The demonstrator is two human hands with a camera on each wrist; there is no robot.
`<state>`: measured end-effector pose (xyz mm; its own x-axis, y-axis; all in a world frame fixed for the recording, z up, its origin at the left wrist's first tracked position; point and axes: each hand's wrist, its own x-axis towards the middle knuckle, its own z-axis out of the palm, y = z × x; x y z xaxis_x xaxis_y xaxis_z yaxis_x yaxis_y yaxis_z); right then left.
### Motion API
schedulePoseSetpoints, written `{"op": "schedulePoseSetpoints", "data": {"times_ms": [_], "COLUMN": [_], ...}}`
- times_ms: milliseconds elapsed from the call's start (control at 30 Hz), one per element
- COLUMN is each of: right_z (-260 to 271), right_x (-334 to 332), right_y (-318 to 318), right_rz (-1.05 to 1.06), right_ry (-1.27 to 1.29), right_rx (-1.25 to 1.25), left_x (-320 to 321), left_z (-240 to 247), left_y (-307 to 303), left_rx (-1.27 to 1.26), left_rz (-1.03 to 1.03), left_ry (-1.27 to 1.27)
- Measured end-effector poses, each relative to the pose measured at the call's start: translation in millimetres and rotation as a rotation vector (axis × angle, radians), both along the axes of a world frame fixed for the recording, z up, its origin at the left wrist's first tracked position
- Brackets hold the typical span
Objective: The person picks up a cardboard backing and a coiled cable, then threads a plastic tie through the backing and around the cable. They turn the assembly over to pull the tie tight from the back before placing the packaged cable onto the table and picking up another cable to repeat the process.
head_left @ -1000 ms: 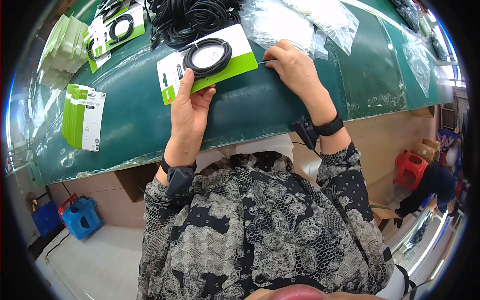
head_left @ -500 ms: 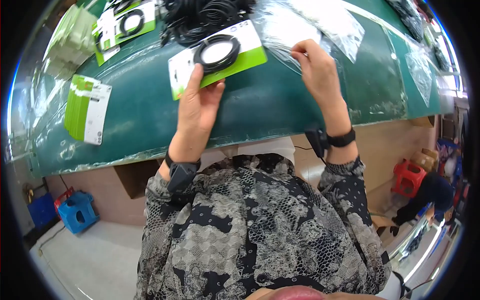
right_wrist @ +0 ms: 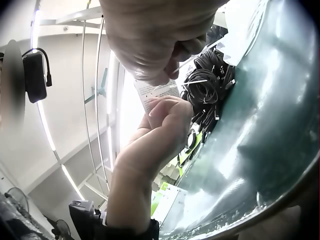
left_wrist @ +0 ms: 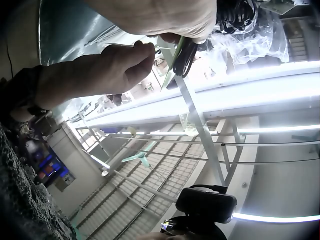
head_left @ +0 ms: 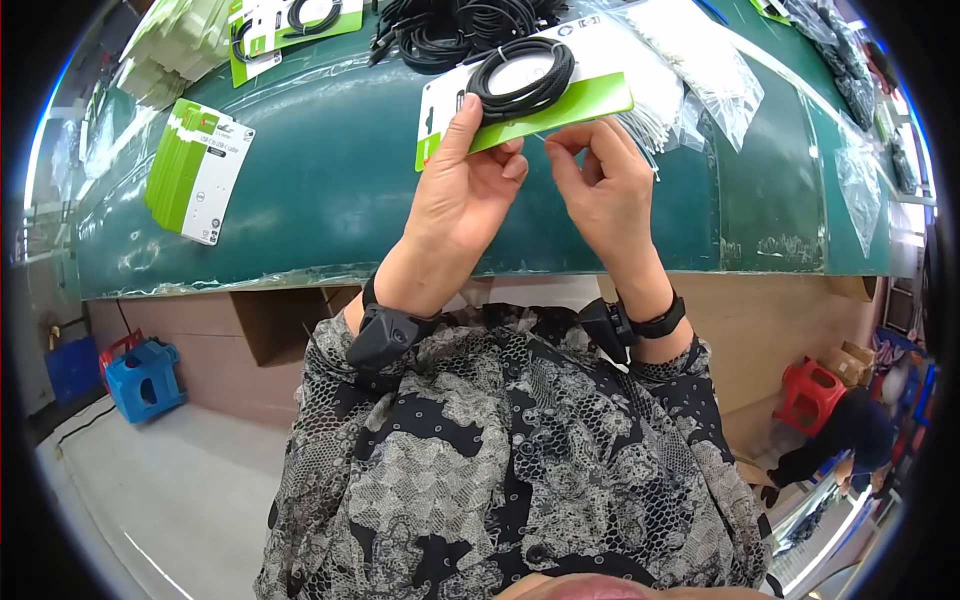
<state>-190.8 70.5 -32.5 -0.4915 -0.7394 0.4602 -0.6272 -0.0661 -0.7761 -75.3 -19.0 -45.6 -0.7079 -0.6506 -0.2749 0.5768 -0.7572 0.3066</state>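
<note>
In the head view the left hand (head_left: 462, 190) holds a green and white card (head_left: 590, 97) by its lower left part, thumb on the front. A black coiled cable (head_left: 530, 88) lies against the card, bound with a light tie. The right hand (head_left: 608, 185) is just below the card's right end, thumb and forefinger pinching a thin strip that runs toward the card. In the right wrist view the card's printed back (right_wrist: 159, 91) shows between both hands. The left wrist view shows the card edge-on beside the cable (left_wrist: 185, 57).
A fanned stack of green and white cards (head_left: 212, 185) lies at the left, with pale stacked cards (head_left: 178, 50) behind. Black cables (head_left: 440, 32) are heaped at the back. White ties (head_left: 645, 110) and plastic bags (head_left: 745, 95) lie at the right of the green table (head_left: 330, 200).
The right hand moved out to the white ties and back to the card, now with a thin strip in its fingers. The head view has shifted; the left hand still holds the card and cable.
</note>
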Motion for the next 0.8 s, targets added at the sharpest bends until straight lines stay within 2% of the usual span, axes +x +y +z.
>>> {"op": "schedulePoseSetpoints", "data": {"times_ms": [467, 633, 733, 800], "right_z": [7.2, -13.9, -18.0, -26.6], "right_x": [8.6, 1.3, 2.2, 2.1], "right_y": [-5.2, -10.0, -7.5, -7.7], "right_rz": [0.026, 0.083, 0.041, 0.042], "right_ry": [-0.008, -0.005, -0.382, -0.413], "right_rx": [-0.023, -0.038, -0.019, -0.063], "left_x": [0.6, -2.6, -3.3, -1.6], "left_z": [-9.3, -12.4, -9.8, -10.2], "left_y": [2.0, 6.2, 7.7, 10.1], "left_rx": [0.093, 0.067, 0.055, 0.007], "left_rz": [-0.072, -0.080, -0.029, -0.045], "left_ry": [0.033, -0.002, -0.077, -0.091]}}
